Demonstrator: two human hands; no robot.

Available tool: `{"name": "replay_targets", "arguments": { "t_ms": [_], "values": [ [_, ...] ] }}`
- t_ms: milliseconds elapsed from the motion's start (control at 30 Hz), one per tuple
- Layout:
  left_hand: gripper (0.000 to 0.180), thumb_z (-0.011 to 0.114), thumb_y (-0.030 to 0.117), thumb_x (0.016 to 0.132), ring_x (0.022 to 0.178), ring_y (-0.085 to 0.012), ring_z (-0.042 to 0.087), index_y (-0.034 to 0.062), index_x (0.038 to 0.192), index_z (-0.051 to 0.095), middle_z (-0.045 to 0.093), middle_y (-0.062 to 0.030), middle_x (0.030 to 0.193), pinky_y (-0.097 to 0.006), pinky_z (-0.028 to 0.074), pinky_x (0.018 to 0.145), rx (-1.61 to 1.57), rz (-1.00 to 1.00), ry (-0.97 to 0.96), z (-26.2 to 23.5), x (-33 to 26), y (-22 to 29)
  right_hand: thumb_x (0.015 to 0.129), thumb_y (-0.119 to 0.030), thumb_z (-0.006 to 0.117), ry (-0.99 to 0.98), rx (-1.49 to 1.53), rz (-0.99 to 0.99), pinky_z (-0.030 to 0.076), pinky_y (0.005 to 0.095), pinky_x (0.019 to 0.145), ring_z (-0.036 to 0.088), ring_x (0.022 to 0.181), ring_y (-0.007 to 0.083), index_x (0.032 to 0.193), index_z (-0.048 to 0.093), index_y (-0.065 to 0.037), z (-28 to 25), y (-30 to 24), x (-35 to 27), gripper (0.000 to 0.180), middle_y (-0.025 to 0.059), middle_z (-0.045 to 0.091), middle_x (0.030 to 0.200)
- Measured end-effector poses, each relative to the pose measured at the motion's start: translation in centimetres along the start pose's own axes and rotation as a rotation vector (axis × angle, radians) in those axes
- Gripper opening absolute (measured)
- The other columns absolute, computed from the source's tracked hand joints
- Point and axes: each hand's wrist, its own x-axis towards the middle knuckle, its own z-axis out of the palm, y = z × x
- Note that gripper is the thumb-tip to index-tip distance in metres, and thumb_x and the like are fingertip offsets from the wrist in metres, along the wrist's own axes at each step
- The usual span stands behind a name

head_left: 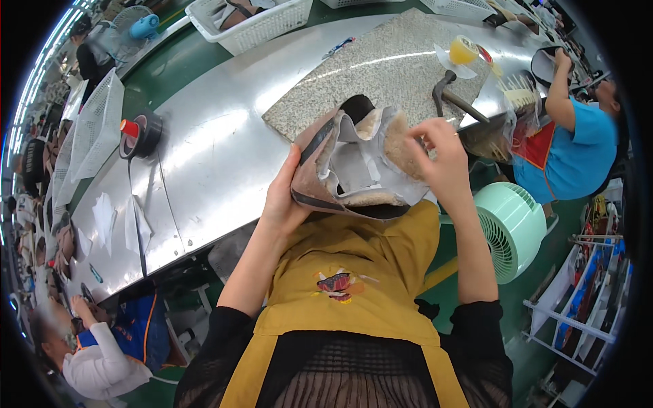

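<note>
Yellow apron (354, 309) spans my front; the workpiece (357, 166) sits between it and the slab (377, 64). My left hand (282, 200) clasps the workpiece; my right hand (443, 155) curls at its fleece (400, 144), pinch unconfirmable. Loosened left grip could drop it.

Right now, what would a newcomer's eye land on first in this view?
Probably the brown fleece-lined piece at the centre, gripped by your left hand, with your right hand at its fleecy right side. Next, the mint-green fan to the right and the yellow apron below the piece. Beyond it, the pale speckled slab lies on the shiny metal table.
</note>
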Motion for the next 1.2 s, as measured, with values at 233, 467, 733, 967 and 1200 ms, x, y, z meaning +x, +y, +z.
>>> {"name": "replay_targets", "arguments": {
  "t_ms": [233, 467, 733, 967, 1200],
  "values": [
    [0.049, 0.036, 0.038, 0.101, 0.119, -0.0231, 0.05, 0.0019, 0.134, 0.041, 0.05, -0.0128, 0.132, -0.037, 0.041, 0.101, 0.147, 0.006, -0.105, -0.9, -0.4, -0.7, 0.07, -0.02, 0.071, -0.318, -0.365, -0.284, 0.048, 0.0358, 0.071, 0.055, 0.087, 0.024, 0.076, 0.06, -0.008, 1.9, -0.1, -0.3, 0.017, 0.0058, 0.054, 0.085],
    [0.046, 0.038, 0.035, 0.101, 0.117, -0.0218, 0.051, 0.0023, 0.132, 0.041, 0.051, -0.012, 0.13, -0.037, 0.042, 0.099, 0.108, -0.006, -0.037, -1.6, -0.5, -1.5, 0.071, -0.015, 0.068, -0.255, -0.557, -0.392, 0.048, 0.037, 0.07, 0.055, 0.084, 0.0262, 0.075, 0.056, -0.007, 4.4, 0.7, -0.8, 0.015, 0.0068, 0.052, 0.082],
    [0.044, 0.042, 0.041, 0.098, 0.087, -0.0168, 0.062, 0.0053, 0.122, 0.053, 0.065, -0.0083, 0.102, -0.03, 0.051, 0.074, 0.054, -0.041, 0.056, -1.6, -1.1, -1.2, 0.075, -0.016, 0.064, -0.033, -0.298, -0.02, 0.048, 0.0383, 0.067, 0.057, 0.084, 0.0242, 0.074, 0.056, -0.008, 0.0, 4.3, 1.4, 0.011, 0.0066, 0.056, 0.08],
    [0.042, 0.043, 0.044, 0.098, 0.063, -0.0141, 0.056, 0.0061, 0.108, 0.058, 0.059, -0.0047, 0.075, -0.028, 0.048, 0.052, 0.09, -0.087, 0.165, -0.1, -0.8, -1.5, 0.077, -0.02, 0.063, -0.033, 0.031, 0.449, 0.046, 0.0286, 0.069, 0.059, 0.072, 0.0171, 0.084, 0.064, -0.001, 0.1, 12.0, -0.3, 0.02, 0.0083, 0.061, 0.08],
    [0.043, 0.038, 0.044, 0.099, 0.061, -0.013, 0.052, 0.0056, 0.105, 0.057, 0.055, -0.0036, 0.071, -0.028, 0.047, 0.049, 0.141, -0.061, 0.159, -0.8, -0.8, -1.4, 0.086, -0.038, 0.064, -0.038, 0.274, 0.379, 0.046, 0.0285, 0.077, 0.059, 0.088, 0.0177, 0.109, 0.059, -0.002, -0.1, 7.5, -0.2, 0.043, 0.0104, 0.063, 0.096]
  ]
}}
